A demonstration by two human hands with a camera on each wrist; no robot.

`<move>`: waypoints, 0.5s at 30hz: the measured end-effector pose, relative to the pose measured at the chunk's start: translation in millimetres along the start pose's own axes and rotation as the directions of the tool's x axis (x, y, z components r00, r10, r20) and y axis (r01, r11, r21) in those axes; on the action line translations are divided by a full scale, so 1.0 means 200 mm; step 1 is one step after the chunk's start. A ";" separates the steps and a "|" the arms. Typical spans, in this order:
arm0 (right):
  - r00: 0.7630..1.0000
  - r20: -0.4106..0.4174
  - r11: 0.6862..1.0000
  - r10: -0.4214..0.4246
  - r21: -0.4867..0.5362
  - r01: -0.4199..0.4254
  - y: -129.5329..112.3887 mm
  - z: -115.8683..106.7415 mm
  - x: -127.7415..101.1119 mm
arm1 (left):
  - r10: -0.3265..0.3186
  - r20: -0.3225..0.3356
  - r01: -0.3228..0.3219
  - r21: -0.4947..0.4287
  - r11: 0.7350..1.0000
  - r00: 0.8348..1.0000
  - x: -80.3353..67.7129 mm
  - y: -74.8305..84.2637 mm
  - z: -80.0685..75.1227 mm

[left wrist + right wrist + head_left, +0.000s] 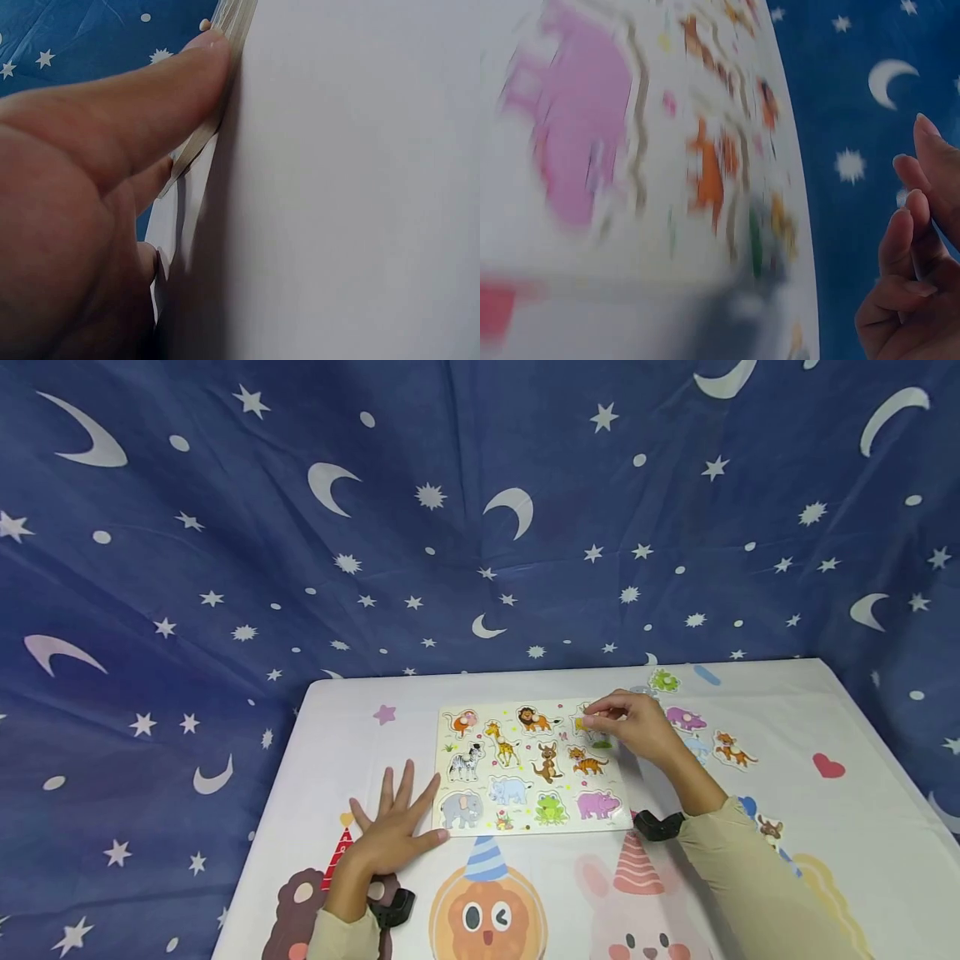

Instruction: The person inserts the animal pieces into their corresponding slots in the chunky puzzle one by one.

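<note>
A wooden animal puzzle board point(480, 752) lies on the table. My left hand point(393, 831) rests with spread fingers at its lower left corner; in the left wrist view its thumb point(172, 90) lies against the board's edge. My right hand point(633, 720) is over the upper right corner, fingertips beside a yellow animal point(579, 724) that they partly hide. The right wrist view shows the right hand's fingers point(904, 240) loosely bent with nothing visible between them. A monkey piece point(461, 722) and a lion piece point(534, 719) with knobs sit in the top row.
Loose pieces lie right of the board: a frog point(663, 680), a purple hippo point(686, 719), a blue rhino point(697, 746), a tiger point(733, 749) and a kangaroo point(770, 828) near my right sleeve. The printed white tablecloth point(787, 718) ends at a blue starry curtain point(420, 527).
</note>
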State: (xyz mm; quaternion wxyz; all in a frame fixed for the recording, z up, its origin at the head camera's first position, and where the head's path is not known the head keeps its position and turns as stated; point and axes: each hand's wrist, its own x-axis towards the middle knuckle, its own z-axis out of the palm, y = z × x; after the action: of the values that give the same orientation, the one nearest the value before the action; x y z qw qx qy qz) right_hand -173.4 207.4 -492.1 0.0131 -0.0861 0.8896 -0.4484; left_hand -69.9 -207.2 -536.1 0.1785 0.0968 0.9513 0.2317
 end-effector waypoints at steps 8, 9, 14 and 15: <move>0.993 -0.085 0.996 0.078 -0.045 -0.082 0.15 -0.21 -0.11 | 0.000 -0.002 0.000 0.010 1.000 1.000 0.00 -0.01 0.01; 0.992 -0.093 0.993 0.090 -0.061 -0.096 0.16 -0.24 -0.13 | 0.001 -0.005 -0.001 0.008 1.000 1.000 0.00 -0.01 0.01; 0.983 -0.119 0.977 0.142 -0.144 -0.159 0.24 -0.40 -0.23 | 0.000 -0.006 0.000 0.005 1.000 1.000 0.01 -0.01 0.02; 0.981 -0.123 0.973 0.150 -0.158 -0.168 0.26 -0.43 -0.26 | 0.000 -0.007 0.000 0.003 1.000 1.000 0.01 0.00 0.01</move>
State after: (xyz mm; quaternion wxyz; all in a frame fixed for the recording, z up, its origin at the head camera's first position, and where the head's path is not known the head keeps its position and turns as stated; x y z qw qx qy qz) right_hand -138.7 314.0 -485.9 -0.0073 0.0094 0.9276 -0.3733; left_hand -70.3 -206.5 -539.4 0.1752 0.0962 0.9524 0.2304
